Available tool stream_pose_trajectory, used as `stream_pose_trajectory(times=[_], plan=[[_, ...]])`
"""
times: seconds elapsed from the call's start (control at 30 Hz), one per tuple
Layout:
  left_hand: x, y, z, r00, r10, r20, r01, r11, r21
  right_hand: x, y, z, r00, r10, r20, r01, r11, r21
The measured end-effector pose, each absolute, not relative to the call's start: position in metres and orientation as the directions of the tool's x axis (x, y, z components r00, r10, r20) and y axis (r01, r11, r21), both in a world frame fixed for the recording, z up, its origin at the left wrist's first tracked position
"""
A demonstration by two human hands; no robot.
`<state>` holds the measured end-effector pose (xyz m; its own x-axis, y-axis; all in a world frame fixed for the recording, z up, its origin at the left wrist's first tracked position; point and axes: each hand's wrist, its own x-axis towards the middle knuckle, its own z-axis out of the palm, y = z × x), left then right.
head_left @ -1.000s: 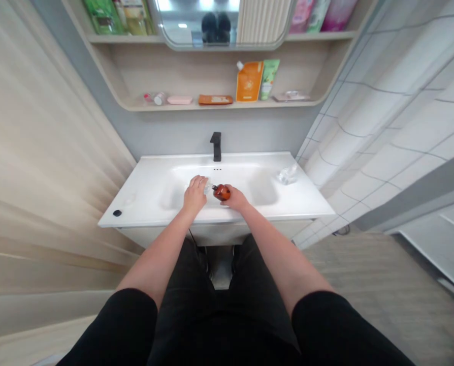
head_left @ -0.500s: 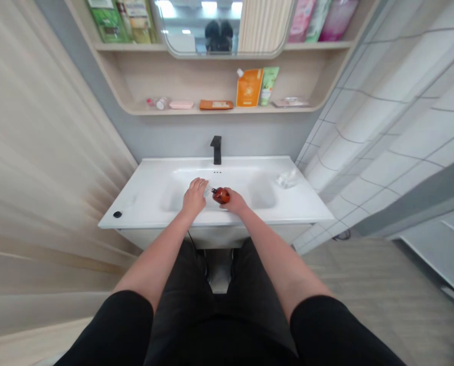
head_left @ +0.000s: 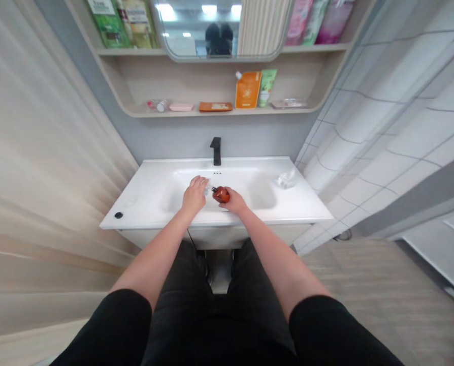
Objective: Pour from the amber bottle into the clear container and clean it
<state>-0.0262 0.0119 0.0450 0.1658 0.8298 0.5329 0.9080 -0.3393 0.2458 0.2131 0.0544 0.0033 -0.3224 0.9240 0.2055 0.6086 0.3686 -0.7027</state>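
"What do the hands have?"

"The right hand (head_left: 233,201) has its fingers closed around an amber bottle (head_left: 221,194), which tilts so that its black neck points at the left fingers."

"And the left hand (head_left: 194,195)?"

"Its fingers are bent around a small clear item (head_left: 207,190), just beside the bottle's neck. It's too small and blurred to say what it is."

"Where is all this?"

"Over the white basin (head_left: 263,189), whose ends spread out on both sides of the fingers. The black faucet (head_left: 217,151) stands beyond them, roughly in line with the bottle."

"Anything else around?"

"Well to the left of the left fingers, a round black piece (head_left: 118,215) lies on the white table (head_left: 306,207). Crumpled clear plastic (head_left: 286,179) sits to the right of the right fingers and farther back. Higher up, beyond both hands, an orange pouch (head_left: 248,90) and a green tube (head_left: 267,87) stand together on a shelf (head_left: 189,113)."
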Motion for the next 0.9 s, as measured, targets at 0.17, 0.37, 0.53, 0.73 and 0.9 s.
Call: stream_pose_trajectory(times=[0.17, 0.37, 0.53, 0.73, 0.9], plan=[[-0.025, 0.012, 0.056, 0.208, 0.822, 0.531, 0.921, -0.347, 0.176, 0.214, 0.056, -0.001, -0.31, 0.922, 0.231, 0.574, 0.375, -0.728], [-0.024, 0.011, 0.066, 0.228, 0.828, 0.512, 0.928, -0.344, 0.143, 0.214, 0.058, -0.004, -0.279, 0.928, 0.248, 0.546, 0.365, -0.754], [-0.023, 0.01, 0.073, 0.241, 0.829, 0.505, 0.93, -0.345, 0.123, 0.214, 0.058, -0.005, -0.282, 0.923, 0.26, 0.521, 0.375, -0.766], [-0.023, 0.011, 0.081, 0.27, 0.826, 0.494, 0.929, -0.358, 0.09, 0.214, 0.058, -0.006, -0.274, 0.921, 0.278, 0.512, 0.384, -0.769], [-0.022, 0.01, 0.087, 0.277, 0.832, 0.482, 0.929, -0.359, 0.086, 0.214, 0.057, -0.006, -0.262, 0.92, 0.291, 0.503, 0.387, -0.772]])
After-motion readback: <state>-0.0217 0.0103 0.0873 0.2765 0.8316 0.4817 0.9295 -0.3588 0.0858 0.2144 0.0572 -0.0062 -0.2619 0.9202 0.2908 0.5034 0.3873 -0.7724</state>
